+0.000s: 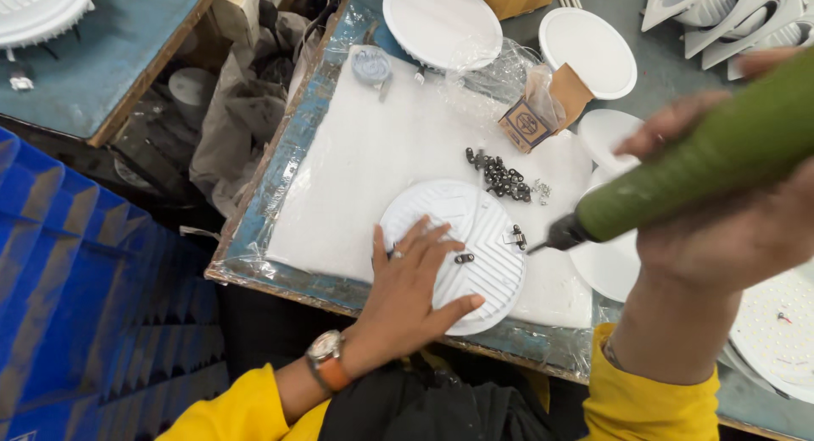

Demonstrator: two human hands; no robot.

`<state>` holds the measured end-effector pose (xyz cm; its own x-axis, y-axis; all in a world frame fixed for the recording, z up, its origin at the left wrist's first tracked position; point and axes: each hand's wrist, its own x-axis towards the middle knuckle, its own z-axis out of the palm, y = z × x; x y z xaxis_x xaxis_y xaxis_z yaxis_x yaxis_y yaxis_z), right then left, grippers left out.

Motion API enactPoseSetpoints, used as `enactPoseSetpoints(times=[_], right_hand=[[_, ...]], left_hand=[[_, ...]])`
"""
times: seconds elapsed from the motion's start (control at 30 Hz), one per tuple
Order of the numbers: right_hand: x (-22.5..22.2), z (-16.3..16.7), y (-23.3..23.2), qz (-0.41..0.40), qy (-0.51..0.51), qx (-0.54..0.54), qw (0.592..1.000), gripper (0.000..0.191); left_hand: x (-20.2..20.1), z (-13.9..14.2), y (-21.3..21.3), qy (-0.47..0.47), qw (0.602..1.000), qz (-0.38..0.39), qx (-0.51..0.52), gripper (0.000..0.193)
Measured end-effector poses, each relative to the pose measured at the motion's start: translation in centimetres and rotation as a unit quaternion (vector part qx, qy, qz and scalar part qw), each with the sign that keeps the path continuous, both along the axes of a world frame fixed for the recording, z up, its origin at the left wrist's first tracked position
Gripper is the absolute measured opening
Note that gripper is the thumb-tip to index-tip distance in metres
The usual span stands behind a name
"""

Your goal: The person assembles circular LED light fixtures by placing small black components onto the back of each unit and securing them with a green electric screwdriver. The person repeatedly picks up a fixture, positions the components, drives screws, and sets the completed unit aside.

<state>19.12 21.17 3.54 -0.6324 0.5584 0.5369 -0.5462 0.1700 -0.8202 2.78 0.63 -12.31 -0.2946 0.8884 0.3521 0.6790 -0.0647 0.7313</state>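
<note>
Closest to the lens is the right hand (pixel 729 229), filling the right side of the frame, fingers wrapped tight around a fat green screwdriver (pixel 704 165). The dark tip points down and left and sits just beside a small metal clip (pixel 516 237) on the right edge of a round white ribbed disc (pixel 462 237). Can't quite tell if the bit is actually touching the clip.

The left hand (pixel 411 284) is in the lower middle, palm down and fingers spread flat on the disc, pinning it rather than gripping it. There's a ring on one finger and a watch (pixel 326 356) with an orange strap on the wrist, yellow sleeves on both arms. A second little clip (pixel 464 258) sits on the disc right by the fingertips.

The disc lies on a white foam sheet (pixel 365 161) covering the middle of the bench. Just above the disc is a pile of dark screws (pixel 500 176), and further up a small open cardboard box (pixel 534 114) with crinkly plastic. More white round covers (pixel 441 21) along the top, blue crate (pixel 76 305) at lower left.
</note>
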Motion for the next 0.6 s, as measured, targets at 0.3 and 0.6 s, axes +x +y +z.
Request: enactPoseSetpoints(times=[0.3, 0.6], right_hand=[[-2.8, -2.9, -2.8, 0.022, 0.079, -0.071, 0.994, 0.074], [-5.1, -5.2, -2.7, -0.019, 0.048, -0.027, 0.998, 0.093]], left_hand=[[-4.3, -0.6, 3.8, 0.096, 0.995, -0.029, 0.012, 0.058], [-6.2, -0.3, 5.3, 0.083, 0.993, -0.082, -0.002, 0.045]])
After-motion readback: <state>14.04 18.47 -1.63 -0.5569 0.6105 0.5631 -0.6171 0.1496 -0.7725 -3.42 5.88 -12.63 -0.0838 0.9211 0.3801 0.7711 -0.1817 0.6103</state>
